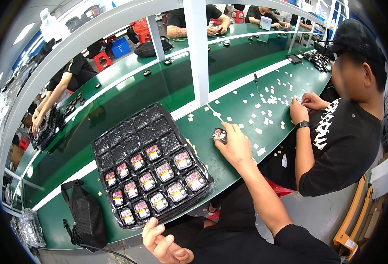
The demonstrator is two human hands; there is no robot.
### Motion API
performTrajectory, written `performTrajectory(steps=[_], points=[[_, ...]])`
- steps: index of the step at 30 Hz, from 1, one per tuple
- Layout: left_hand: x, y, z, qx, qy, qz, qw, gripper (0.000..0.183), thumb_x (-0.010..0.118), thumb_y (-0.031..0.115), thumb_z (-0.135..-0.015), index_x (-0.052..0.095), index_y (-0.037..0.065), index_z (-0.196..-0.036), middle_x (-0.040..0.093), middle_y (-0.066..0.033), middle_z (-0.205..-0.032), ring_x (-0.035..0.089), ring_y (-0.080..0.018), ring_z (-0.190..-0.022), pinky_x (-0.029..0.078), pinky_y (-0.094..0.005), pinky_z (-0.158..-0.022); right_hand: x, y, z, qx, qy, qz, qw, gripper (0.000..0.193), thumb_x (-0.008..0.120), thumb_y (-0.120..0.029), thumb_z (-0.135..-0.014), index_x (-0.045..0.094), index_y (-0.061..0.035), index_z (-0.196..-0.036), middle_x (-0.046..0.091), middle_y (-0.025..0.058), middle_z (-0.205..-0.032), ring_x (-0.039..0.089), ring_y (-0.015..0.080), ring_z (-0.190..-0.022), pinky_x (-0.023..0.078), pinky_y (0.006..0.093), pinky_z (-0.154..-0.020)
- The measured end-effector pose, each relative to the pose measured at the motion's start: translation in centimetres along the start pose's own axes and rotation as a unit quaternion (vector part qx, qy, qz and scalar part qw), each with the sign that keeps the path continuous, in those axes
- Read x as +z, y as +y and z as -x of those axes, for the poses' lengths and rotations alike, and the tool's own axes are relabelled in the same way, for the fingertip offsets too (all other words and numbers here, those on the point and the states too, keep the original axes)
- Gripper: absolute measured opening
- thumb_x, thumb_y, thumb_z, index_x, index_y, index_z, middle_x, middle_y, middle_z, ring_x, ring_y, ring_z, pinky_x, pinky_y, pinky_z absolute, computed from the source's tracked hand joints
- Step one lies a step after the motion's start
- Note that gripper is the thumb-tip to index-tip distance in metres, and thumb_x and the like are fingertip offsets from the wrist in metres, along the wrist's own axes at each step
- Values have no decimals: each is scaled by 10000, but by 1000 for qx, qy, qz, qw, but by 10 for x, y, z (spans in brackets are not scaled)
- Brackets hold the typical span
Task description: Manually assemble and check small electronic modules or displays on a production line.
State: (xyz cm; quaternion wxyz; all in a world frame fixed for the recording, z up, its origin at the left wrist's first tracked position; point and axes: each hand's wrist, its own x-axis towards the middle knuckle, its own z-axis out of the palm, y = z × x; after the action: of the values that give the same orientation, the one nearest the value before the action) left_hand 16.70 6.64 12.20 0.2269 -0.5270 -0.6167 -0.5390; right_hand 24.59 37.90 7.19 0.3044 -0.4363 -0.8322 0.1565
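Observation:
My right hand is closed round the edge of a small black-cased electronic unit, just above the green bench. The unit's open side shows a pale part inside. Below the tray's near edge is my left hand, empty, with its fingers apart and partly curled. A black plastic tray with square pockets lies between my hands and the belt. Its near rows hold several similar units with red, white and yellow insides. The far pockets hold no units.
Small pale squares lie scattered over the bench, with a screwdriver among them. A co-worker sits close on my right. White frame posts rise by the belt. A black bag lies left of the tray.

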Motion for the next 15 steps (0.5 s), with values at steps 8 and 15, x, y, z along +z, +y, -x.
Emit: performTrajectory(steps=[8,15], points=[[-2,10,-8,-364,-108,577,723,382,581,283,-1069,578,-63,-1231,603,-211,-1228,627,-319,-1124,514,-437,-969,-117,-75,71,-323,-142,-380,855,644,893,-148,-756,637,-19,-1332,723,143,-1224,750,209,-795,592,276,-604],[8,-7,-5,-508,-262,696,434,745,633,508,-1014,526,-129,-1386,619,-171,-1329,594,-224,-1226,463,-352,-1052,-129,-88,82,-412,-237,-359,803,495,866,-118,-813,675,-17,-1258,749,170,-1175,756,215,-706,584,280,-535]])
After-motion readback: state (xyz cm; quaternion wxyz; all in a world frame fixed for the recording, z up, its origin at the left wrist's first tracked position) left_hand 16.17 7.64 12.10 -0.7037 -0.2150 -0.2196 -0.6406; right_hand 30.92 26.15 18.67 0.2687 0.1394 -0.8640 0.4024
